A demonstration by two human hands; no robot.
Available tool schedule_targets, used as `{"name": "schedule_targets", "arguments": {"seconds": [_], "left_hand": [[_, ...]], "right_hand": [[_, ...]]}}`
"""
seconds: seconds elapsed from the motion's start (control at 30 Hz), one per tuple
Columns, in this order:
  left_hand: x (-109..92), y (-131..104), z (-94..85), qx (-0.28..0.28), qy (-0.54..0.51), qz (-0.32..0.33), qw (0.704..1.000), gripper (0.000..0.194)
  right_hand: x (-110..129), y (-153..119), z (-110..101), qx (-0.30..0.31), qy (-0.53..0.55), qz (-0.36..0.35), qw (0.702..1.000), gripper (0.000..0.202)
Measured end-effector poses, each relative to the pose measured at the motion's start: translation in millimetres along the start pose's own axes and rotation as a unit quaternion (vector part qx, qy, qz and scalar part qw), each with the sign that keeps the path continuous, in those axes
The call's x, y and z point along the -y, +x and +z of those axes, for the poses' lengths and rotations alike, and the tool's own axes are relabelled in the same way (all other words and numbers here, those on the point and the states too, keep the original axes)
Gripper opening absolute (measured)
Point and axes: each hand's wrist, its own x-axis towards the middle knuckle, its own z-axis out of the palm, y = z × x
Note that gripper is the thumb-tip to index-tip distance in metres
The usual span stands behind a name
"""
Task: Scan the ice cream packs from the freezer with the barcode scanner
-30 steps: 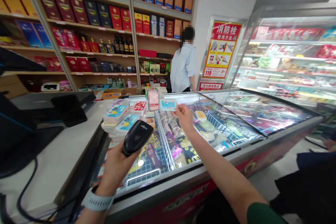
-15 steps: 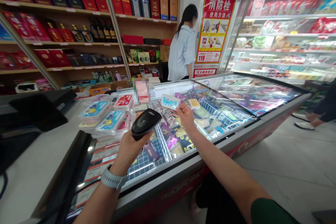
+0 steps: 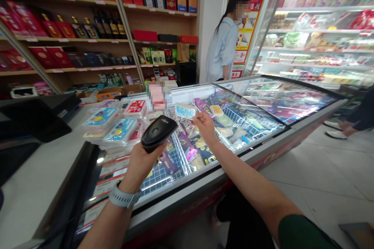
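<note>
My left hand (image 3: 143, 163), with a grey watch band at the wrist, is closed around a black barcode scanner (image 3: 159, 132). The scanner's head points away and to the right. Between thumb and fingers of my right hand (image 3: 206, 126) is a small plastic box (image 3: 185, 111) with a blue and white label, held above the freezer. Left of the scanner, clear plastic boxes with blue labels (image 3: 121, 130) and red labels (image 3: 136, 107) lie stacked on the counter's end. A pink packet or card (image 3: 157, 95), partly blurred, stands behind them.
A glass-topped chest freezer (image 3: 187, 190) holds wire baskets of bagged goods. A person (image 3: 223, 46) in a light blue shirt is behind it, and another person's legs (image 3: 353, 113) show at right. Shelves (image 3: 67, 35) with boxes and bottles line the back; a dark screen (image 3: 35, 118) stands left.
The person in the light blue shirt has moved right. The small box in my right hand has shifted slightly left, and the scanner slightly left too. Both remain held.
</note>
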Motion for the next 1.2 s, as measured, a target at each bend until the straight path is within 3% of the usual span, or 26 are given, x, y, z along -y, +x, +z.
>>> {"name": "schedule_targets", "arguments": {"seconds": [0.3, 0.43, 0.5, 0.6, 0.7, 0.77, 0.93, 1.03, 1.13, 1.2], "left_hand": [[4, 3, -2.1, 0.005, -0.003, -0.01, 1.0, 0.037], [3, 0, -7.1, 0.008, 0.014, -0.007, 1.0, 0.036], [3, -4, -9.3, -0.011, 0.023, 0.01, 1.0, 0.034], [5, -9, -11.8, -0.052, 0.015, 0.035, 0.998, 0.035], [10, -13, -14.1, -0.078, 0.007, 0.032, 0.996, 0.04], [12, -15, -15.7, -0.087, 0.013, 0.021, 0.996, 0.042], [13, -17, -18.5, -0.111, 0.015, 0.021, 0.994, 0.039], [15, -16, -20.2, -0.109, 0.017, 0.015, 0.994, 0.039], [18, -15, -22.2, -0.089, 0.029, 0.024, 0.995, 0.038], [20, -14, -22.6, -0.093, 0.034, 0.028, 0.995, 0.038]], "right_hand": [[-7, 2, -4, 0.004, -0.006, -0.021, 1.0, 0.034], [-3, 15, -29, -0.037, -0.138, -0.093, 0.985, 0.026], [4, 28, -51, -0.048, -0.27, -0.136, 0.952, 0.019], [15, 50, -90, -0.04, -0.475, -0.191, 0.858, 0.013], [18, 68, -122, -0.022, -0.631, -0.156, 0.759, 0.019], [15, 75, -135, -0.013, -0.66, -0.135, 0.738, 0.022], [-4, 74, -148, -0.004, -0.681, -0.096, 0.726, 0.03], [-12, 72, -144, -0.043, -0.691, -0.066, 0.719, 0.029], [-15, 75, -134, -0.096, -0.71, -0.009, 0.698, 0.055], [-16, 78, -126, -0.099, -0.726, 0.03, 0.68, 0.066]]}}
